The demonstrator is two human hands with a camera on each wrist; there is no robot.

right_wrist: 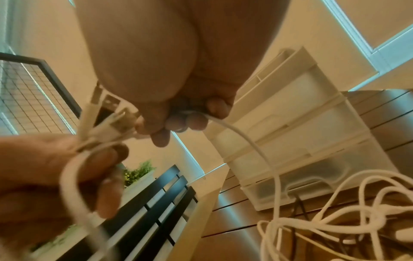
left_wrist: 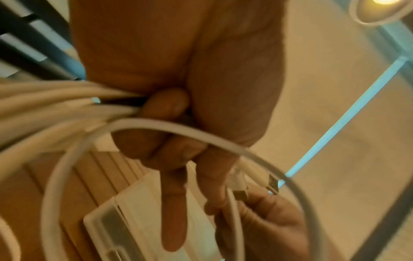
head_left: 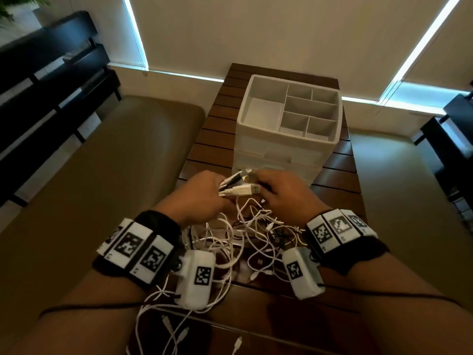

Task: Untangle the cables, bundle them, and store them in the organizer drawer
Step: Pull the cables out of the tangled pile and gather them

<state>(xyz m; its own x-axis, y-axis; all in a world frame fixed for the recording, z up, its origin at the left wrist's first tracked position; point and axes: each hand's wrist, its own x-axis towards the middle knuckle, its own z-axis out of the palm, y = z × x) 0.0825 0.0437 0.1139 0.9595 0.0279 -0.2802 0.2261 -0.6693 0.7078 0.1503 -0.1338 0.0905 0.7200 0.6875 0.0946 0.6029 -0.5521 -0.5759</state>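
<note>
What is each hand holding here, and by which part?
Left hand grips several cables just behind their plugs. Right hand pinches one white cable near its end.

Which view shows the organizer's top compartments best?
The head view: it looks down into the organizer, showing all its empty compartments. The right wrist view sees only its side and drawer fronts from below. The left wrist view catches just a blurred corner.
</note>
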